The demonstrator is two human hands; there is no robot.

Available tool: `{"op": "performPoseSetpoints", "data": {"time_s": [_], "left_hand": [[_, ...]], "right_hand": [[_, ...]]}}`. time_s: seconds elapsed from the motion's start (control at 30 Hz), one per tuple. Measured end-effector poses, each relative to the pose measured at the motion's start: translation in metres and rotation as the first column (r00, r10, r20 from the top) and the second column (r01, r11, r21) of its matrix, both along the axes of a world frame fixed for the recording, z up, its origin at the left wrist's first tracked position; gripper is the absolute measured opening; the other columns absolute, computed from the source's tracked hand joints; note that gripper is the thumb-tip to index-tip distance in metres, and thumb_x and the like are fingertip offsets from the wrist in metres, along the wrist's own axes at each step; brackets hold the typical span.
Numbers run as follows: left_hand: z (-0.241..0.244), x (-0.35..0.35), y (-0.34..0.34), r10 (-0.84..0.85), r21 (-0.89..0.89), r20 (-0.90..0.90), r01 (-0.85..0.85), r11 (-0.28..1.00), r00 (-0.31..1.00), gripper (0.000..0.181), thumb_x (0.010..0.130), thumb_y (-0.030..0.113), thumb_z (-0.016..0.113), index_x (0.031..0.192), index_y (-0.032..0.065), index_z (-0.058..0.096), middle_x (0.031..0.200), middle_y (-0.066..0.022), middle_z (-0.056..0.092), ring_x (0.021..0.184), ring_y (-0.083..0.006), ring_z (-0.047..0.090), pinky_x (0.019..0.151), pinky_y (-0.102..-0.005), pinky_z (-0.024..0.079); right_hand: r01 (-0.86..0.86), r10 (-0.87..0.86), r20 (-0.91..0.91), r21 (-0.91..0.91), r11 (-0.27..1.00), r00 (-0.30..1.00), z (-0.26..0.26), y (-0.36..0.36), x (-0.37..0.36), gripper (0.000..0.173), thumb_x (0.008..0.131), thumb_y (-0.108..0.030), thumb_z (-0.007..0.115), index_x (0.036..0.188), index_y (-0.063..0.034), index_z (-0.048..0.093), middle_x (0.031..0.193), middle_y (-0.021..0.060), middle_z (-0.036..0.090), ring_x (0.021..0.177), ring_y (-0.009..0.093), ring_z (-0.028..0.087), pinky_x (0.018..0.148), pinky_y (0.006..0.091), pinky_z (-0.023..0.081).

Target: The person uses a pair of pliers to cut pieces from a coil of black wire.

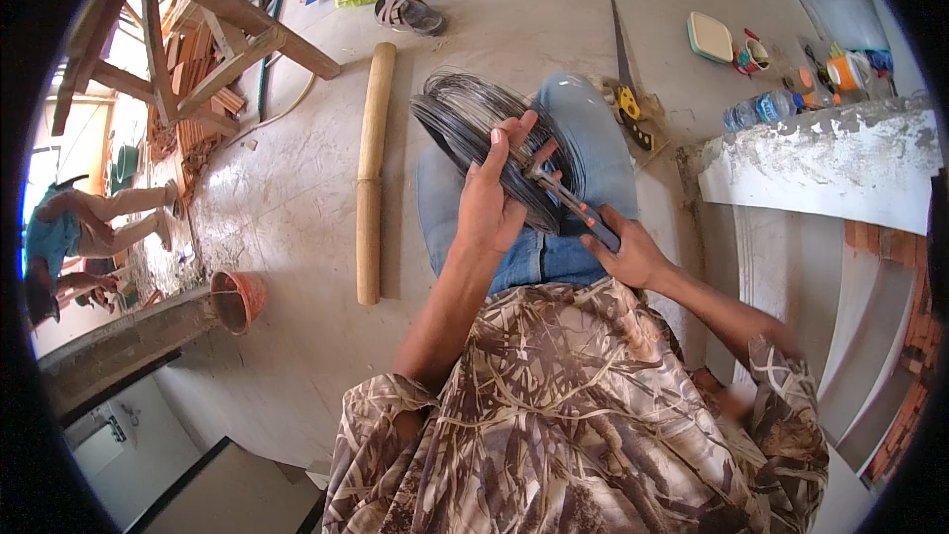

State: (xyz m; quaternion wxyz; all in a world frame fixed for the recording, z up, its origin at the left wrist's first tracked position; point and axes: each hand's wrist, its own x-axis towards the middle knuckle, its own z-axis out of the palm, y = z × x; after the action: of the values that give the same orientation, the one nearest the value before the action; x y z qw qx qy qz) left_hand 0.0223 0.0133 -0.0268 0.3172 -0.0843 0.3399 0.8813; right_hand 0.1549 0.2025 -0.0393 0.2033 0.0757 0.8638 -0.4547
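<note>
A coil of thin dark metal wire (474, 107) rests on my lap, tilted over my jeans. My left hand (491, 200) is at its near side, palm up, with strands running between the thumb and the partly spread fingers. In my right hand (630, 248) are the handles of a pair of pincers (571, 200), grey with orange marks. Their metal head lies over the coil, close to my left fingertips. Whether the jaws bite on a strand is too small to tell.
A bamboo pole (376, 170) lies on the floor at left. Right of my knee is a handsaw (626, 81) with a yellow and black handle. A plastic bottle (764, 111) lies by a rough ledge (823, 156). A bucket (239, 300), wooden trestle (222, 0) and another person (81, 230) are farther left.
</note>
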Motion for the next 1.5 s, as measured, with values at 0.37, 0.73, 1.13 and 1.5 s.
{"op": "performPoseSetpoints", "data": {"time_s": [0.37, 0.73, 1.13, 1.5], "left_hand": [[-0.005, -0.006, -0.003, -0.004, -0.001, 0.027, 0.004, 1.000, 1.000, 0.031, 0.106, 0.037, 0.050, 0.128, 0.0151, 0.056, 0.151, -0.0077, 0.048, 0.133, -0.0406, 0.049, 0.093, -0.0568, 0.049], [-0.004, -0.010, -0.012, -0.051, 0.011, 0.025, 0.051, 0.999, 0.998, 0.042, 0.107, 0.041, 0.041, 0.140, 0.0150, 0.038, 0.154, -0.0080, 0.043, 0.136, -0.0419, 0.045, 0.101, -0.0671, 0.043], [0.001, -0.006, -0.010, -0.005, 0.106, 0.002, 0.004, 0.994, 1.000, 0.039, 0.109, 0.035, 0.041, 0.134, 0.0070, 0.049, 0.143, -0.0099, 0.052, 0.126, -0.0277, 0.054, 0.108, -0.0442, 0.046], [-0.004, -0.006, -0.013, -0.032, 0.122, 0.031, 0.028, 0.992, 0.999, 0.036, 0.108, 0.035, 0.043, 0.130, 0.0088, 0.051, 0.139, -0.0094, 0.056, 0.124, -0.0289, 0.055, 0.104, -0.0430, 0.047]], "right_hand": [[0.103, -0.092, 0.047, -0.356, 0.929, 0.995, -0.029, -0.020, 0.022, 0.036, 0.100, -0.032, 0.061, 0.116, 0.0003, 0.060, 0.085, 0.0108, 0.064, 0.085, 0.021, 0.059, 0.081, 0.0408, 0.048], [0.211, -0.230, 0.054, -0.640, 0.739, 0.972, -0.002, 0.013, -0.005, 0.022, 0.098, -0.023, 0.066, 0.104, -0.0060, 0.054, 0.080, -0.0013, 0.056, 0.069, 0.008, 0.052, 0.063, 0.0267, 0.045], [0.240, -0.295, -0.354, -0.191, 0.952, 0.887, 0.040, -0.056, -0.074, 0.043, 0.082, -0.014, 0.075, 0.117, 0.0003, 0.054, 0.094, 0.0266, 0.068, 0.092, 0.047, 0.066, 0.075, 0.0476, 0.053], [0.150, -0.255, -0.321, -0.318, 0.936, 0.912, 0.021, -0.042, -0.090, 0.045, 0.079, -0.010, 0.074, 0.119, 0.0010, 0.056, 0.091, 0.0278, 0.068, 0.092, 0.045, 0.067, 0.078, 0.0457, 0.054]]}}
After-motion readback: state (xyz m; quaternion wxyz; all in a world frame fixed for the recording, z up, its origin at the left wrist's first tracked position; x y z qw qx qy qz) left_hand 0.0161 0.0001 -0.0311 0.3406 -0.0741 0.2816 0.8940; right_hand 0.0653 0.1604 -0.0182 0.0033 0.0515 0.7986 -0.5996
